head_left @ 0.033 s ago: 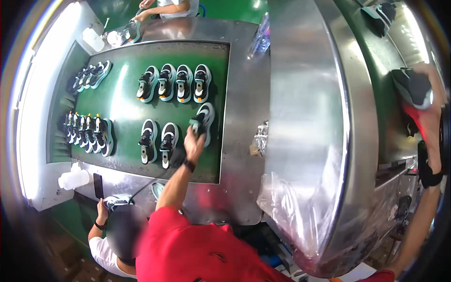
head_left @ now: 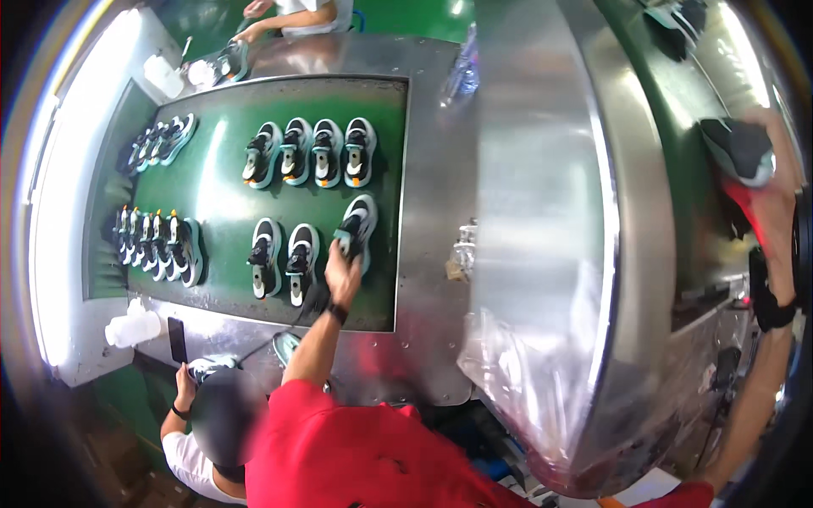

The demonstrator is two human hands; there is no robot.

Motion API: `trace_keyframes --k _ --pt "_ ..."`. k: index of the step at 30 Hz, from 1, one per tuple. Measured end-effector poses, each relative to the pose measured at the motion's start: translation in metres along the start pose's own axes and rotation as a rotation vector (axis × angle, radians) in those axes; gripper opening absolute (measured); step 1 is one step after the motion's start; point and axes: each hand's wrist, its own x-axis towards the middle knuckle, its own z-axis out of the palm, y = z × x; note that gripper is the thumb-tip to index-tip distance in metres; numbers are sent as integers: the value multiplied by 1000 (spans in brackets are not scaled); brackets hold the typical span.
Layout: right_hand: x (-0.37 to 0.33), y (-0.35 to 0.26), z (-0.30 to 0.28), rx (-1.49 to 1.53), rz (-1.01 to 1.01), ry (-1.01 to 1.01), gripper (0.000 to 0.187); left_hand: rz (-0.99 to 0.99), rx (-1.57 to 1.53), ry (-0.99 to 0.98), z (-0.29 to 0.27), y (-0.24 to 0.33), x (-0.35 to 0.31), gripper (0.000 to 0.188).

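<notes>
My left hand (head_left: 342, 273) reaches over the green belt and grips a black, white and pale-teal sneaker (head_left: 362, 222) by its tongue area. This sneaker lies at the near right of the belt, toe pointing away from me. Beside it on the left stand two similar sneakers (head_left: 301, 254). At the far right of the view, my right hand (head_left: 777, 161) is closed around another dark sneaker (head_left: 738, 151) with a pale sole, held over a second green surface. The right fingers are partly hidden and blurred.
Several sneakers (head_left: 324, 152) stand in a row farther back, with more groups (head_left: 161, 241) at the left. A metal housing (head_left: 542, 212) divides the two green surfaces, with plastic sheeting (head_left: 517, 372) at its near end. Co-workers handle shoes at the far edge and near left (head_left: 203, 432).
The sneaker under my left hand has shifted slightly toward me, and the hand with it. My right hand still holds its sneaker, with little movement.
</notes>
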Motion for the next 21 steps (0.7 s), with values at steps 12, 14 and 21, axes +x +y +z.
trace_keyframes --k 12,14,21 --pt "-133 -26 -124 150 -212 870 48 439 -96 -138 -52 -15 -155 71" --pt "-208 -80 -149 493 201 856 48 295 -251 -757 -48 71 -194 50" --pt "-444 -140 -115 721 759 861 42 -50 -963 -1919 -63 265 -386 88"
